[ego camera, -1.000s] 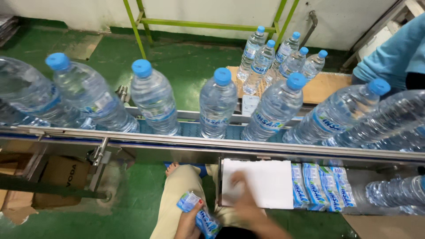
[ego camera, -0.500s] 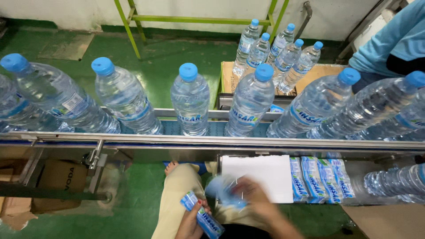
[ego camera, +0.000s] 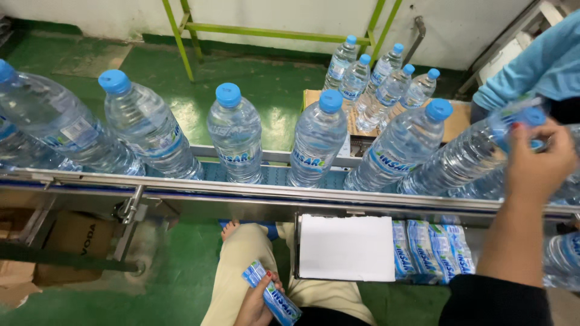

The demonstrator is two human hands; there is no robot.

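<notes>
Head view: nearest, the left hand rests on the lap, fingers clenched round a stack of blue labels. Farther off, at the conveyor's right end, the right hand has its fingers curled on a bottle's blue-capped neck. Labelling seems in hand; the next move calls for a steady bottle.

Seven blue-capped water bottles stand in a row on one conveyor, six smaller bottles cluster behind on a cardboard sheet, and two hands show, left and right.
</notes>
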